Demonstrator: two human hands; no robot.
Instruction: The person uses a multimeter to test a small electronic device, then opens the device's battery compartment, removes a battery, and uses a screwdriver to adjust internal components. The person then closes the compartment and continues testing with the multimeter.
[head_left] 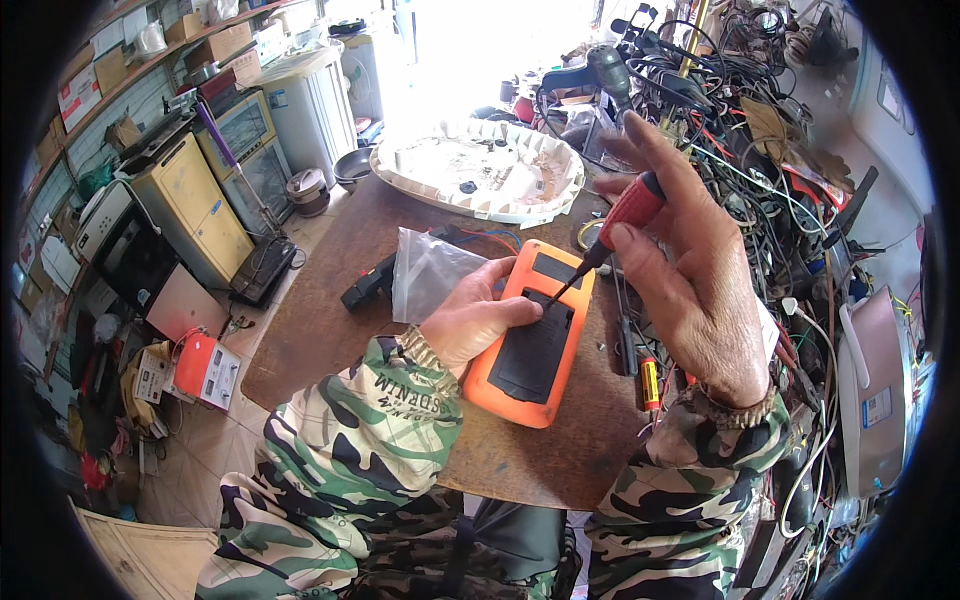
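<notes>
An orange handheld device (552, 392) with a black back panel, multimeter-like in shape, lies on the brown wooden table in front of me. My left hand (470, 322) grips its left side, with the thumb pressed on the black panel. My right hand (690, 275) pinches the red handle of a screwdriver (632, 207) between thumb and fingers; its other fingers are raised and spread. The dark shaft slants down to the left, and the tip meets the panel near its upper end, just beyond my left thumb. Whether a screw sits under the tip I cannot make out.
A clear plastic bag (425, 275) and a black object (370, 285) lie left of the device. A large white tray (480, 205) with small parts stands at the table's far end. Right of the device is a yellow-and-red cylinder (650, 384). Tangled cables (735, 150) crowd the right side.
</notes>
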